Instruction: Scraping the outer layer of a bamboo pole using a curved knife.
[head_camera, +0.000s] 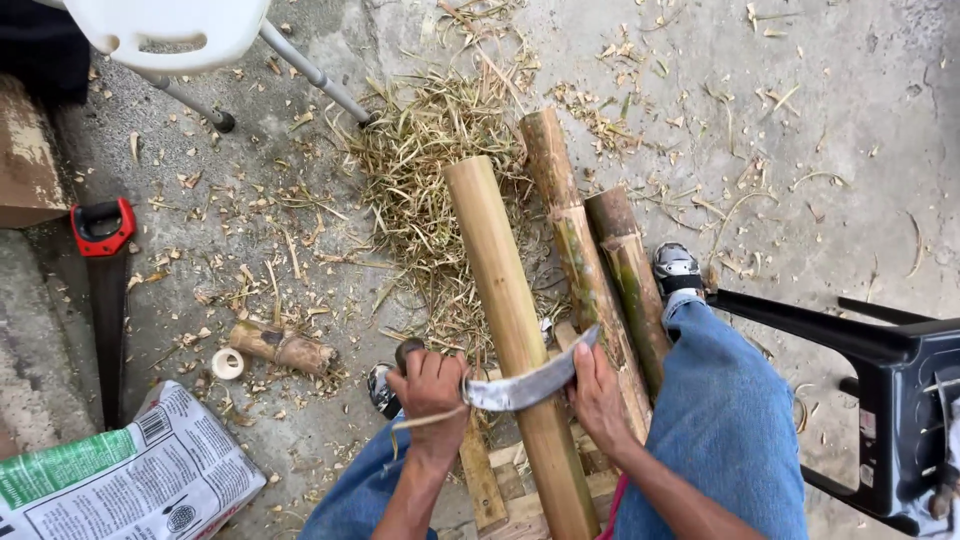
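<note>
A curved grey metal blade (525, 385) is laid crosswise over a long, pale yellow bamboo pole (510, 330), its edge touching the pole's upper surface. The left hand (430, 392) is closed around the blade's dark wooden handle, the knob of which is seen above the knuckles. The right hand (597, 392) is pressed against the blade's far tip, fingers curled over the back of the metal; both hands are thus clamped on the tool, one on each side of the pole. A thin pale shaving is seen hanging just below the left hand.

The pole is angled from the bottom centre up toward the middle of the view, resting on a rough support of wooden slats (485, 480) between the knees. Just to the right, two darker, green-streaked bamboo lengths (585, 260) are laid side by side, near the pole. Blue denim trouser legs (730, 410) and a grey shoe (677, 268) are noted on either side.

Beyond the pole, a heap of straw-coloured shavings (425, 160) is spread over the grey concrete floor (850, 120). Further left, a short bamboo offcut (283, 347), a small cut ring (228, 363), a red-and-black-handled handsaw (103, 290) and a printed sack (130, 475) are recorded. A black plastic chair (900, 390) is placed at right; a white chair (190, 30) with metal legs at top left.
</note>
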